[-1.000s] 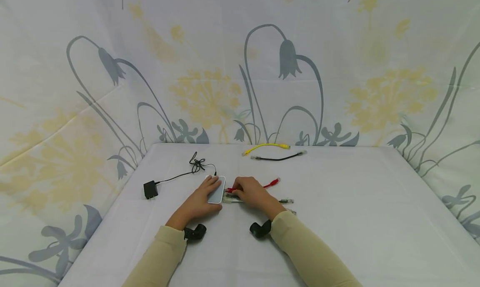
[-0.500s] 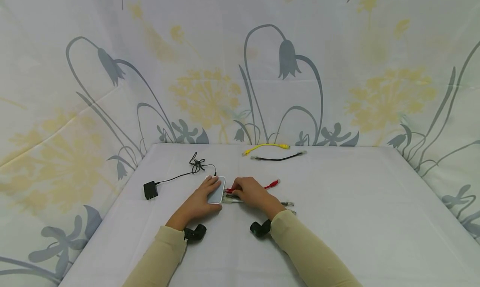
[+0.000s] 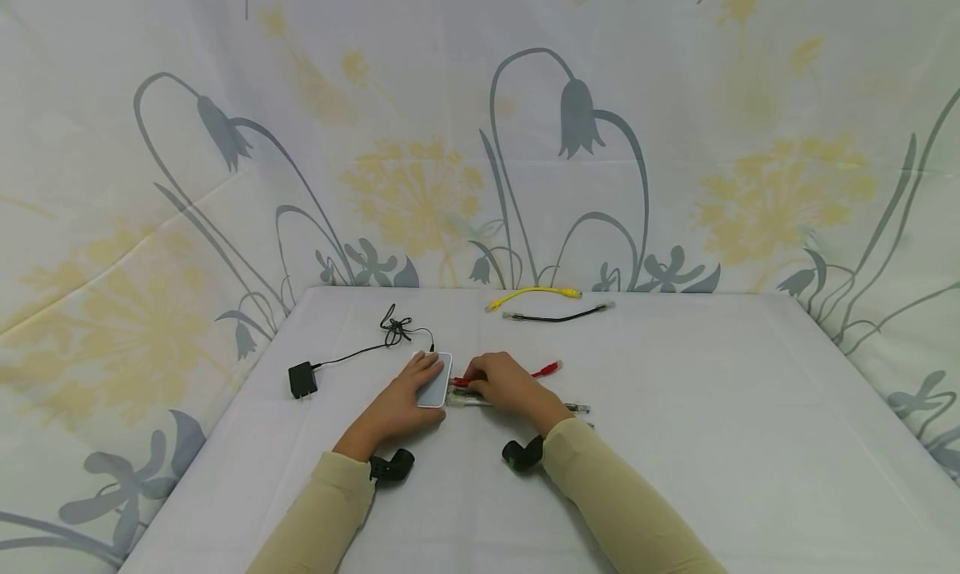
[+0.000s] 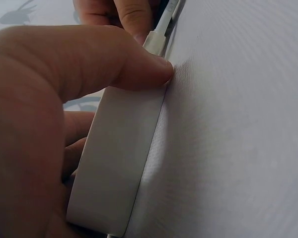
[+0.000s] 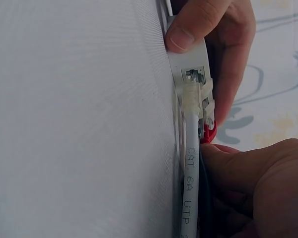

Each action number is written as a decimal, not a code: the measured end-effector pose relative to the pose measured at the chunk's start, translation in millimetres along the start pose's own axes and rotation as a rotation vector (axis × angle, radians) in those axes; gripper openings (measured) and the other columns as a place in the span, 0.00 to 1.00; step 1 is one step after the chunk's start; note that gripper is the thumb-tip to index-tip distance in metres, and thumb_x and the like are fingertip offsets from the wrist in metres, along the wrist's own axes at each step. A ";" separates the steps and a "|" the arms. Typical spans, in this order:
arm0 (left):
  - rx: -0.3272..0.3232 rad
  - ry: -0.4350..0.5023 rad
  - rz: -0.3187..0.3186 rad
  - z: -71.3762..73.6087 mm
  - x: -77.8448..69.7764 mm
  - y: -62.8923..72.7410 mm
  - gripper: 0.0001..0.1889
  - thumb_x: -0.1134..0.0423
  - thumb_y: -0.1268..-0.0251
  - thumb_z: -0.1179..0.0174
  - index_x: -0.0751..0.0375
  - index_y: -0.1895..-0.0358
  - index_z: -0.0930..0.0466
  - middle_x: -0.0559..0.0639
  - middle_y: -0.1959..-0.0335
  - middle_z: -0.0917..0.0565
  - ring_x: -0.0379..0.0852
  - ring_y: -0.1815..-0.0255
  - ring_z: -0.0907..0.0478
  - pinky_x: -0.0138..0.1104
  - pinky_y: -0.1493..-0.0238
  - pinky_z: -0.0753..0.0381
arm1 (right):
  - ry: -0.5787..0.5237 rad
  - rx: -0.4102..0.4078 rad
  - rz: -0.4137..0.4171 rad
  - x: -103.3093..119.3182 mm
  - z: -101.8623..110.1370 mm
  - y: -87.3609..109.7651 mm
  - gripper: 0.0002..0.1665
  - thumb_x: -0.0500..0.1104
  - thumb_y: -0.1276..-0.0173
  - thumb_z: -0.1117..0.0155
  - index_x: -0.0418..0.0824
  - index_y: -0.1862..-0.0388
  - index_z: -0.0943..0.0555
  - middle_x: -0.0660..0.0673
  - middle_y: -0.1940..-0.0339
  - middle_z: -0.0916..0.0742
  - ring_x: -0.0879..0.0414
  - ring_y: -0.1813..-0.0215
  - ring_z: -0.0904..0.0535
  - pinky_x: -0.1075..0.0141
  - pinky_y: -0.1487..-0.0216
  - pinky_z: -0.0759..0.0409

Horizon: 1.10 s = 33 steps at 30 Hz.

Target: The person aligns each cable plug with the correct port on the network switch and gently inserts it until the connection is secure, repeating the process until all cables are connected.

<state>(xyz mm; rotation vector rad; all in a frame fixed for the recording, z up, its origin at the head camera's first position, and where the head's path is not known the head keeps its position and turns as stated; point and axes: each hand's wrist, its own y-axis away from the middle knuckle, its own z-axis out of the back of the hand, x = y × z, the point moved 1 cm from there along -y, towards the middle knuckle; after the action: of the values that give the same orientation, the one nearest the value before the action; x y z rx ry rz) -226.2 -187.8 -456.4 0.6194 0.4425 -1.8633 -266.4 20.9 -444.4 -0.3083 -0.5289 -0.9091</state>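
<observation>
A small white network switch (image 3: 437, 391) lies flat on the white-covered table. My left hand (image 3: 399, 397) holds it, thumb along its near side and fingers across its top. To its right, my right hand (image 3: 512, 387) pinches the plug end of a red Ethernet cable (image 3: 549, 369) at the switch's port side. The right wrist view shows the red plug (image 5: 210, 133) between thumb and fingers, right at the ports. Below it, a white Ethernet cable (image 5: 189, 171) marked CAT 6A UTP has its clear plug in a port. Other cables beside it are partly hidden by my right hand.
A black power adapter (image 3: 302, 380) lies to the left, its bundled cord (image 3: 395, 331) running to the switch's far end. Toward the table's back edge lie a yellow Ethernet cable (image 3: 534, 289) and a short black Ethernet cable (image 3: 558, 318). A flowered cloth hangs behind.
Both hands stay in place on the switch and the red Ethernet cable. My right hand shifts only very slightly; nothing is let go.
</observation>
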 end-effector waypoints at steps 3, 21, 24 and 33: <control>-0.001 -0.006 0.005 0.2 -0.6 0.1 0.42 0.57 0.48 0.34 0.55 0.26 0.38 0.48 0.22 0.44 0.52 0.19 0.59 0.55 0.27 0.44 | -0.003 -0.006 0.005 1.1 0.6 0.2 0.08 0.39 0.31 0.39 0.42 0.57 0.15 0.49 0.60 0.13 0.57 0.56 0.20 0.59 0.48 0.23; -0.026 -0.007 0.014 0.1 -5.6 1.4 0.41 0.58 0.50 0.35 0.56 0.28 0.36 0.48 0.22 0.43 0.52 0.19 0.57 0.54 0.27 0.44 | 0.005 0.007 -0.002 2.1 -1.4 -2.9 0.08 0.38 0.31 0.40 0.40 0.57 0.15 0.48 0.62 0.13 0.57 0.58 0.21 0.59 0.49 0.22; -0.029 -0.004 0.011 -0.1 -5.3 0.9 0.41 0.58 0.50 0.35 0.56 0.28 0.36 0.48 0.22 0.42 0.52 0.19 0.56 0.54 0.27 0.44 | 0.006 0.009 0.000 3.2 -0.2 -2.2 0.08 0.38 0.31 0.40 0.40 0.57 0.15 0.48 0.61 0.13 0.56 0.58 0.21 0.59 0.50 0.22; -0.035 0.004 0.000 -1.0 -2.9 -0.7 0.41 0.60 0.52 0.35 0.57 0.28 0.35 0.49 0.23 0.42 0.53 0.19 0.55 0.54 0.27 0.44 | 0.013 0.008 0.019 0.5 -1.8 -5.1 0.08 0.37 0.31 0.40 0.41 0.57 0.15 0.47 0.60 0.13 0.56 0.57 0.20 0.59 0.50 0.22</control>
<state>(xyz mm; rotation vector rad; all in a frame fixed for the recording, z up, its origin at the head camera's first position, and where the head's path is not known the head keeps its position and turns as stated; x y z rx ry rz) -225.7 -184.8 -455.4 0.5997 0.4771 -1.8512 -269.7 16.7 -445.4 -0.2997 -0.5166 -0.8897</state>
